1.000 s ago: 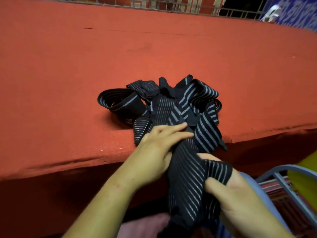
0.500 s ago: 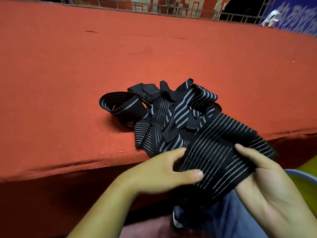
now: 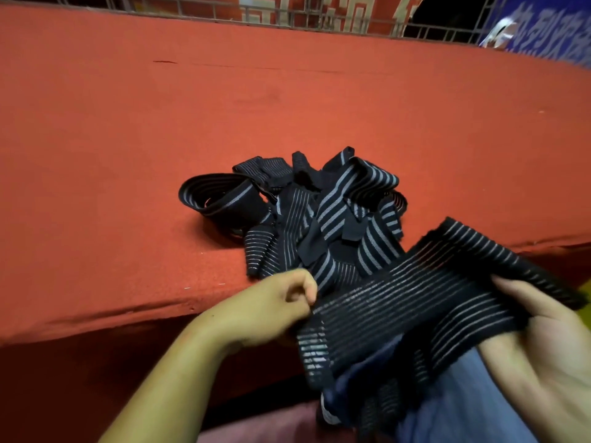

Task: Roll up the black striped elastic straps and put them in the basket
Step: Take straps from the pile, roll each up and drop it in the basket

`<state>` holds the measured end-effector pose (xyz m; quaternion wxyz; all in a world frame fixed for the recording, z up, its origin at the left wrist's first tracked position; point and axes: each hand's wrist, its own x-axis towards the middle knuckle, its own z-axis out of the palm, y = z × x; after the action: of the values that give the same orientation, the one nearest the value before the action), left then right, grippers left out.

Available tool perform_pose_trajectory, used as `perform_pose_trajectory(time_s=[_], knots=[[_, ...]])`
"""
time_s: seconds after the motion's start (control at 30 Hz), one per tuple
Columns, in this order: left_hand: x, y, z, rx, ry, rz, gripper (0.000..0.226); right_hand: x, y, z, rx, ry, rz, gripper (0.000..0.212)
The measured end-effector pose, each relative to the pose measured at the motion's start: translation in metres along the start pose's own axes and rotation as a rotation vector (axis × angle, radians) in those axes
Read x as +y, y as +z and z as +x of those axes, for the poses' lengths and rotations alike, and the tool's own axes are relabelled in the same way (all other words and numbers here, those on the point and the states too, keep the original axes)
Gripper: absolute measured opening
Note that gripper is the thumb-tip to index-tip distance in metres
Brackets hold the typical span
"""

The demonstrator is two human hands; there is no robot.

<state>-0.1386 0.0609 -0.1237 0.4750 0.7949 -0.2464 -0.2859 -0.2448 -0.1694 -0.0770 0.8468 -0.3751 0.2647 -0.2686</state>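
Risks: the strap (image 3: pixel 415 302) is spread flat between both hands with no roll started, and its lower end hangs off toward the lap. If the first turn goes in skewed, the roll likely cones or telescopes. The elastic looks stretchy, so a loose pinch probably lets it spring open. The hanging tail could snag or drag on clothing. The pile of straps (image 3: pixel 319 212) sits just beyond, close enough for the strap to catch a loop. No basket in view, so drop-off direction is unknown.

Grip: left hand (image 3: pixel 275 311) has fingers curled, pinching the strap's left edge. Right hand (image 3: pixel 543 356) holds the right end, which is draped over its fingers; thumb is hidden.

Look: wide black band, thin pale stripes running lengthwise, slightly sheer, edges a bit frayed. It is held in the air in front of the red-covered table (image 3: pixel 128 155) edge, above the lap. The pile on the table is tangled, mixed widths, one piece looped open at left.
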Motion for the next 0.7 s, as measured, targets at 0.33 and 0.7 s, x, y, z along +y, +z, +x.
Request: perform_pose_trajectory(time_s=[0.33, 0.7], knots=[[0.031, -0.020, -0.014, 0.339, 0.259, -0.519, 0.023, 0.009, -0.025, -0.037, -0.255, 0.188, -0.675, 0.017], [0.038, -0.018, -0.027, 0.118, 0.297, -0.360, 0.036, -0.003, -0.007, -0.042, -0.461, -0.183, -0.736, 0.030]])
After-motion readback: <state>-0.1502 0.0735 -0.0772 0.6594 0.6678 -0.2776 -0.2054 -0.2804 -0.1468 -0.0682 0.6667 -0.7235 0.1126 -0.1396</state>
